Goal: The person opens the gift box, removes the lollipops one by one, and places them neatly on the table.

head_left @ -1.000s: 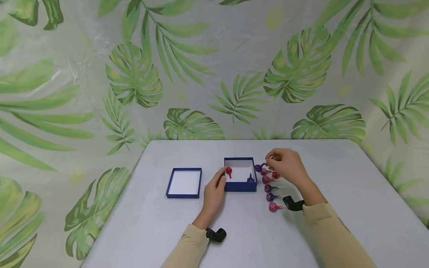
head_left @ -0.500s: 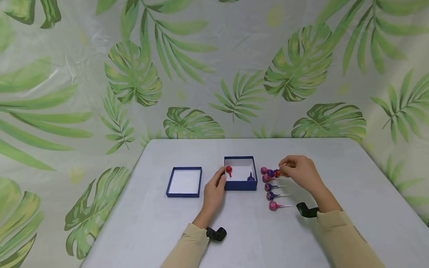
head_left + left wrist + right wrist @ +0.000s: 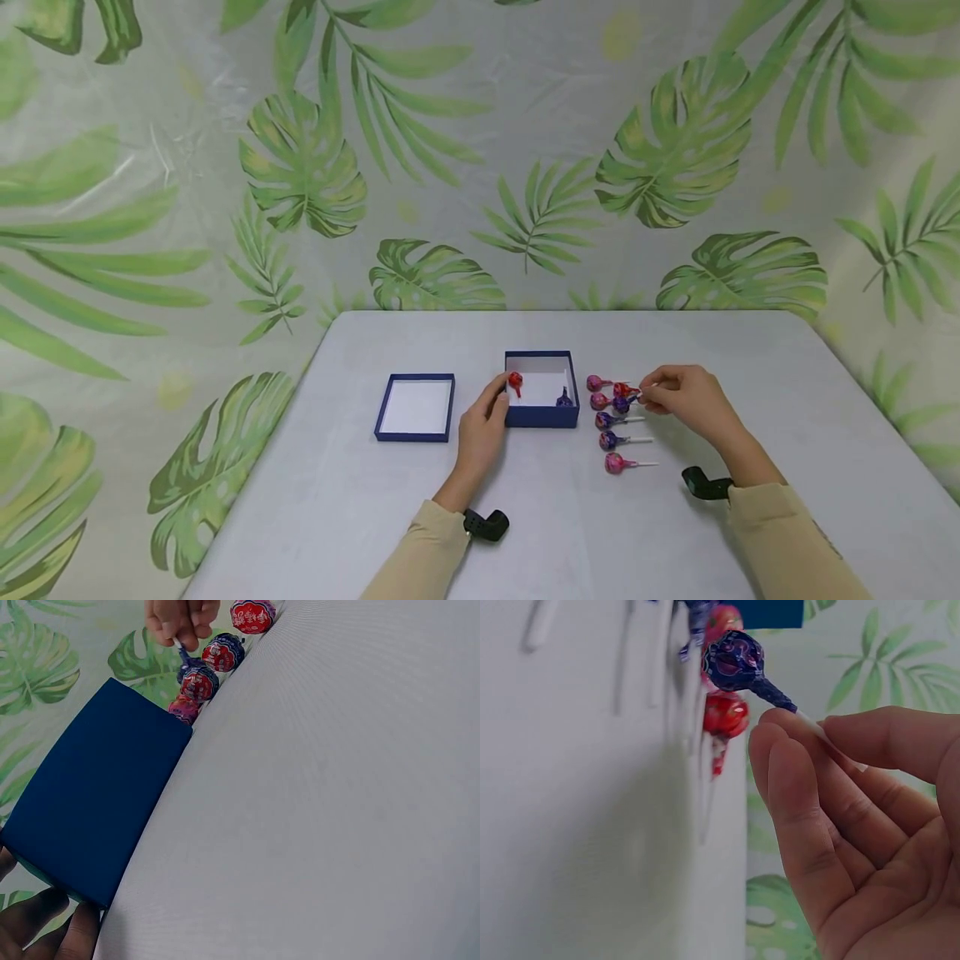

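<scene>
The right hand (image 3: 686, 402) pinches a purple lollipop (image 3: 622, 405) by its stick; the left hand (image 3: 483, 421) grips the box (image 3: 542, 414), where the lollipop likely goes next.

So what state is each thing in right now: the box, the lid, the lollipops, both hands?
Blue box: open, upright, a red lollipop and a purple one inside.
Lid: off, lying inside-up left of the box.
Left hand: fingers curled against the box's left wall.
Right hand: pinching the stick of a purple lollipop.
Other lollipops: wrapped, lying on the table right of the box.
</scene>
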The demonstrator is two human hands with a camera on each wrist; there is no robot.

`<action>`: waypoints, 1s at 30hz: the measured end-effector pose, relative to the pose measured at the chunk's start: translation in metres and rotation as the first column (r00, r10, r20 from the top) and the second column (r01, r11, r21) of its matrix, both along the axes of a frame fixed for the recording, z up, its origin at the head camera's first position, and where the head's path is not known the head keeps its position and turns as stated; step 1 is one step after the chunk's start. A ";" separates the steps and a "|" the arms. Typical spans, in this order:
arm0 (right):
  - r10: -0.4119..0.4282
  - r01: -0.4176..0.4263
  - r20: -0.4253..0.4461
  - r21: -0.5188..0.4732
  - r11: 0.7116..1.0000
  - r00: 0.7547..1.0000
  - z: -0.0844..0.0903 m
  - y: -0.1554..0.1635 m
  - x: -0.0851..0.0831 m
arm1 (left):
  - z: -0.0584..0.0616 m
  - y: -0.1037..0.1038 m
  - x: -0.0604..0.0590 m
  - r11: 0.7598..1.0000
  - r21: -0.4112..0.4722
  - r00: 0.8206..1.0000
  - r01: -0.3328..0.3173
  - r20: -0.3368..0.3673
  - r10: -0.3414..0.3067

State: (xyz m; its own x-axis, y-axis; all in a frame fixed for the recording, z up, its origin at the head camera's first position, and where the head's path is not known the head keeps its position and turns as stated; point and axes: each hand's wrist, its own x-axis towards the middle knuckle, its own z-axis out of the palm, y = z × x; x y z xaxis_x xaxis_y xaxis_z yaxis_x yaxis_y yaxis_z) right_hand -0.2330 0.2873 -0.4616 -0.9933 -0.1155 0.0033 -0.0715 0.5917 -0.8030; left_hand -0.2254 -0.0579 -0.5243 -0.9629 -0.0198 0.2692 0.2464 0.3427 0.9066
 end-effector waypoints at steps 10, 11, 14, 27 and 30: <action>-0.014 0.014 0.051 0.001 1.000 0.999 -0.016 0.010 -0.006 | 0.002 0.000 0.001 1.000 -0.001 1.000 -0.008 0.004 0.008; -0.017 0.016 0.046 0.024 1.000 0.999 -0.016 0.011 -0.006 | 0.002 0.000 0.001 1.000 0.000 1.000 -0.006 0.005 0.006; -0.018 0.014 0.032 0.097 0.995 0.999 -0.018 0.014 -0.007 | 0.002 0.000 0.001 1.000 0.003 1.000 0.000 0.009 0.000; 0.024 -0.029 0.025 0.212 0.977 0.999 -0.021 0.017 -0.008 | 0.000 -0.001 0.000 1.000 -0.001 1.000 -0.001 0.008 0.001; 0.014 -0.014 0.003 0.239 0.971 1.000 -0.023 0.016 -0.008 | 0.000 -0.001 -0.001 1.000 -0.002 1.000 0.003 -0.001 -0.003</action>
